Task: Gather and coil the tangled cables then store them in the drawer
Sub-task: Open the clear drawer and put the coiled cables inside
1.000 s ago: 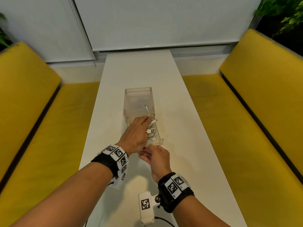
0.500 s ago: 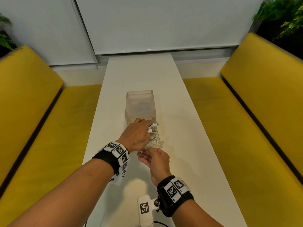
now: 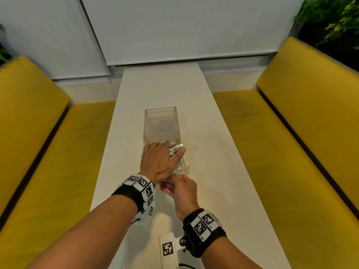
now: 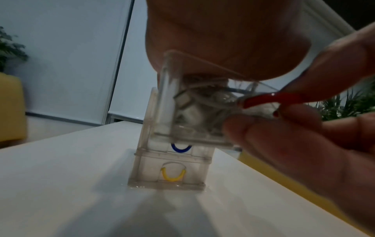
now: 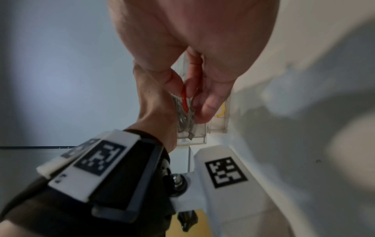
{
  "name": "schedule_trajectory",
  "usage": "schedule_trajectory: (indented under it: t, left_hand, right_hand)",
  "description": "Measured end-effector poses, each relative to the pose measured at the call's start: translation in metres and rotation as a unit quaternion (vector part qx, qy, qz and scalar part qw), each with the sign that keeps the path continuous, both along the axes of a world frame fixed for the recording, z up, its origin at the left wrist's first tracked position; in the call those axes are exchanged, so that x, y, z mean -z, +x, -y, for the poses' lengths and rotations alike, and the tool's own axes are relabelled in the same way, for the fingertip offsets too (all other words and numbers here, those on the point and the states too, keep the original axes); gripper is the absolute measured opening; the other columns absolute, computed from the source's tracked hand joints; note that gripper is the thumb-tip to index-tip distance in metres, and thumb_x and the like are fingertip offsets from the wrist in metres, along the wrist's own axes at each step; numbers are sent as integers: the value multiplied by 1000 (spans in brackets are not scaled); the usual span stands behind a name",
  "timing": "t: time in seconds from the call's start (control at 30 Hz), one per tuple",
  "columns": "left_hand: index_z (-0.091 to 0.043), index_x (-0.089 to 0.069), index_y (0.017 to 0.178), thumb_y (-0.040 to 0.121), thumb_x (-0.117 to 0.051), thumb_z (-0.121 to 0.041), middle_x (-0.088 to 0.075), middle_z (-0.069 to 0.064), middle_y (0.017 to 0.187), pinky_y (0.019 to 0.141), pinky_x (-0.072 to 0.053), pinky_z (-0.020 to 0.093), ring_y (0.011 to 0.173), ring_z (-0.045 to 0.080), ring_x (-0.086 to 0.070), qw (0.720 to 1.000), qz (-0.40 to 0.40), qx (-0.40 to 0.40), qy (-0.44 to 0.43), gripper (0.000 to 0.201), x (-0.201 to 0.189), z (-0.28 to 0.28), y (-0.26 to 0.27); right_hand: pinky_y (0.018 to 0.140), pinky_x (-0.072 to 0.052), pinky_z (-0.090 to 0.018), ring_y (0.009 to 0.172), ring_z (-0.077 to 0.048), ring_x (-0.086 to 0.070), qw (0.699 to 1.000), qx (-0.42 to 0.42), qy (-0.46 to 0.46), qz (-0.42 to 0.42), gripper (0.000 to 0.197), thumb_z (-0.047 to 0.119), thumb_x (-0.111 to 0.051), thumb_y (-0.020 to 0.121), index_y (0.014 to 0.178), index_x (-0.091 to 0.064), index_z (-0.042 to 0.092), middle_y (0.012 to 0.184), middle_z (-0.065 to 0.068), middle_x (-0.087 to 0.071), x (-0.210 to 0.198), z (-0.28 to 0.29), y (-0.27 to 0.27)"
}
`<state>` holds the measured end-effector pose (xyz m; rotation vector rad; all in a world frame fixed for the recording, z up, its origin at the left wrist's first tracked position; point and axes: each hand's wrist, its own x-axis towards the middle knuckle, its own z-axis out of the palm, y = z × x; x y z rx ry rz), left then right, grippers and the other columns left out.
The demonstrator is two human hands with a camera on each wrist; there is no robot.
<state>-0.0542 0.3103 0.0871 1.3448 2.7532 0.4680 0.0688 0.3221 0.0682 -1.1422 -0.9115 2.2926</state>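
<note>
A clear plastic drawer unit (image 3: 160,121) stands mid-table. Its top drawer (image 3: 186,168) is pulled out toward me and holds coiled white cables (image 3: 180,164). My left hand (image 3: 172,150) lies over the drawer, thumb and fingers round the cable bundle, with plug ends poking out between them. My right hand (image 3: 171,179) pinches the drawer's red loop handle (image 5: 184,99) at its front, also clear in the left wrist view as the red handle (image 4: 274,97). The lower drawers, one with a blue handle (image 4: 181,148) and one with a yellow handle (image 4: 173,175), are closed.
The narrow white table (image 3: 213,152) runs away from me to a window blind (image 3: 174,26). Yellow benches (image 3: 48,152) (image 3: 291,142) flank it closely on both sides. Plants (image 3: 334,18) stand at the far right corner.
A cable end that stood up over the unit has gone down under my left hand. Both hands stay at the drawer, which is out about as far as before.
</note>
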Motion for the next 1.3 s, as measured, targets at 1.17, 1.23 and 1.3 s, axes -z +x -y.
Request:
schedule_trajectory:
  t: [1.17,1.23,1.3]
  left_hand:
    - [-7,-49,138,98,-40,-16,-56,11,125,97,-39,39,113,29,-51,978,-156,31,-131,43,-3,-4,6]
    - [-9,-55,127,95,-42,-15,-54,12,124,95,-38,38,113,30,-48,979,-152,17,-137,36,-6,-8,7]
    - [-9,-61,118,92,-45,-10,-53,13,121,92,-39,38,111,30,-46,985,-135,5,-107,31,-4,-11,6]
  right_hand:
    - [74,-63,-39,77,-32,-67,1000,-1,17,23,17,-9,-57,86,73,-62,1,82,-26,-66,6,-2,-1]
    - [74,-63,-39,77,-32,-68,1000,-2,15,19,16,-9,-56,86,75,-62,0,84,-27,-68,6,-2,-1]
    - [75,-63,-41,78,-33,-70,1000,0,10,16,14,-9,-56,87,77,-62,-1,87,-28,-69,7,-1,-1]
